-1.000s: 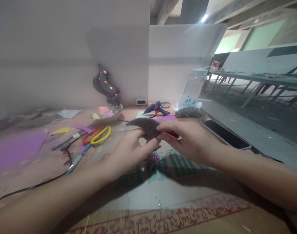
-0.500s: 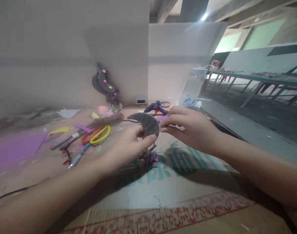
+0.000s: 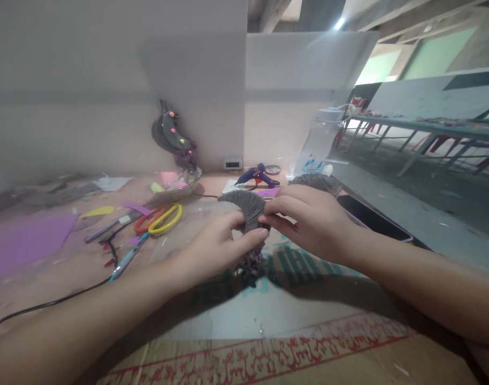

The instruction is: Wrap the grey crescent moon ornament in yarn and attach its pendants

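Note:
A grey yarn-wrapped crescent point(image 3: 249, 206) stands above the printed board, with a small purple clustered piece point(image 3: 250, 263) at its foot. My left hand point(image 3: 232, 235) grips the crescent's lower part between thumb and fingers. From the other side my right hand point(image 3: 304, 211) has its fingertips pinched together at the crescent's right edge; whether anything small lies between them is hidden. Behind, a similar grey crescent point(image 3: 172, 131) carries pink and green dots and leans toward the wall board.
Scissors with red and yellow handles point(image 3: 164, 219), a blue glue gun point(image 3: 258, 175), a water bottle point(image 3: 319, 141), a phone point(image 3: 373, 219), a ball of grey yarn point(image 3: 316, 183) and purple foam sheet point(image 3: 28, 243) lie around. A black cord point(image 3: 47, 305) runs at left.
My right hand has moved left and down, and its fingertips now meet the crescent's edge. The crescent and my left hand have shifted slightly right.

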Action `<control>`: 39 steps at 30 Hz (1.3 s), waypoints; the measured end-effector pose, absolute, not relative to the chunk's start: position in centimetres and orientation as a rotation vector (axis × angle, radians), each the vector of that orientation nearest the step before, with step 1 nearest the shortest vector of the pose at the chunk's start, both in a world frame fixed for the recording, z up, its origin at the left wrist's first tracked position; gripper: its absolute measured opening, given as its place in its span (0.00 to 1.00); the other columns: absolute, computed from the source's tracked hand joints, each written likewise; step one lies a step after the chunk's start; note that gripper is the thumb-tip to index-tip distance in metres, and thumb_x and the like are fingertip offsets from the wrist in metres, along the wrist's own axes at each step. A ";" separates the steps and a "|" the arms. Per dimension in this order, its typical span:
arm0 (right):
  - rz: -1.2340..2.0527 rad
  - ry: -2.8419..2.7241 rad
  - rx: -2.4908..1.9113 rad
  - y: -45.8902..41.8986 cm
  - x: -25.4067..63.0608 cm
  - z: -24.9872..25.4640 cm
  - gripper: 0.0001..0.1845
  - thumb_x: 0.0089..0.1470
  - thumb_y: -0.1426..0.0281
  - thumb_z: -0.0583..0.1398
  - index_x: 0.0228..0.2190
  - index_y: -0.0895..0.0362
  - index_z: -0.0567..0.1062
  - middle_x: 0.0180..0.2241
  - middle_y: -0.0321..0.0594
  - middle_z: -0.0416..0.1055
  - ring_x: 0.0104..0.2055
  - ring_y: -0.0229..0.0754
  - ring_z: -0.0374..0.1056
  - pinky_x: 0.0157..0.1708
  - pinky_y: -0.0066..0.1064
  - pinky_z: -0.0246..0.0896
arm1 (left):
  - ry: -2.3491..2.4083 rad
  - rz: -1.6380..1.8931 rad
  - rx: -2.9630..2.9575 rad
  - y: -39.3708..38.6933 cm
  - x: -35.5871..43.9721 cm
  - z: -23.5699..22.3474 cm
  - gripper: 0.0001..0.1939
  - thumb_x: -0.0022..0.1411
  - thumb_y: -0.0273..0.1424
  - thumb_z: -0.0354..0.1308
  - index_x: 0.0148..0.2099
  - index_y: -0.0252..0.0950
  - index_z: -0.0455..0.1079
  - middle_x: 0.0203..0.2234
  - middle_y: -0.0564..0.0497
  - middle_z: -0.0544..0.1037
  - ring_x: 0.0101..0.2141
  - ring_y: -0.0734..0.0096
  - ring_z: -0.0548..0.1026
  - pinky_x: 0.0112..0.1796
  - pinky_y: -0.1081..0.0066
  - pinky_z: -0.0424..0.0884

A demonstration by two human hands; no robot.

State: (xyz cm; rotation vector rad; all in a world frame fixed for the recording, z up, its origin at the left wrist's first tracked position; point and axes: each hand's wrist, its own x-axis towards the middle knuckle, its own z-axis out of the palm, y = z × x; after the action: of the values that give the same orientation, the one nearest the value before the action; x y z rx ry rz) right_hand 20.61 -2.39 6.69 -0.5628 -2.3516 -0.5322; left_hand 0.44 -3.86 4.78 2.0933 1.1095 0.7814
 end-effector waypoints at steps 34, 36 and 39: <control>0.183 -2.057 -0.689 -1.1 20.8 6.6 0.04 0.64 0.72 0.52 0.35 0.55 0.66 0.32 0.36 0.67 0.32 0.37 0.64 0.32 0.31 0.62 | 1.111 0.761 2.032 -2.9 0.2 4.3 0.12 0.63 0.37 0.55 0.32 0.34 0.69 0.25 0.56 0.70 0.26 0.74 0.66 0.27 0.74 0.61; 0.219 -1.853 -0.778 -0.1 21.7 7.2 0.05 0.65 0.67 0.52 0.35 0.53 0.65 0.28 0.35 0.64 0.28 0.37 0.62 0.30 0.32 0.61 | 1.137 0.745 2.026 -2.8 0.2 4.3 0.12 0.63 0.38 0.55 0.32 0.34 0.70 0.25 0.55 0.71 0.26 0.74 0.67 0.27 0.74 0.61; 0.235 -1.705 -0.865 2.2 23.3 7.6 0.12 0.66 0.62 0.51 0.31 0.53 0.65 0.22 0.32 0.59 0.24 0.36 0.58 0.26 0.31 0.57 | 1.199 0.734 2.005 -2.6 0.2 4.3 0.13 0.62 0.39 0.55 0.32 0.34 0.69 0.25 0.54 0.72 0.26 0.72 0.68 0.26 0.73 0.61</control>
State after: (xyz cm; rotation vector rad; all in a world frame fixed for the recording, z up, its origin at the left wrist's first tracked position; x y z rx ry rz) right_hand 23.25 2.20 7.60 -0.8649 -1.7053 0.2354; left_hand 0.17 -2.60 4.33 2.0046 1.1994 0.7336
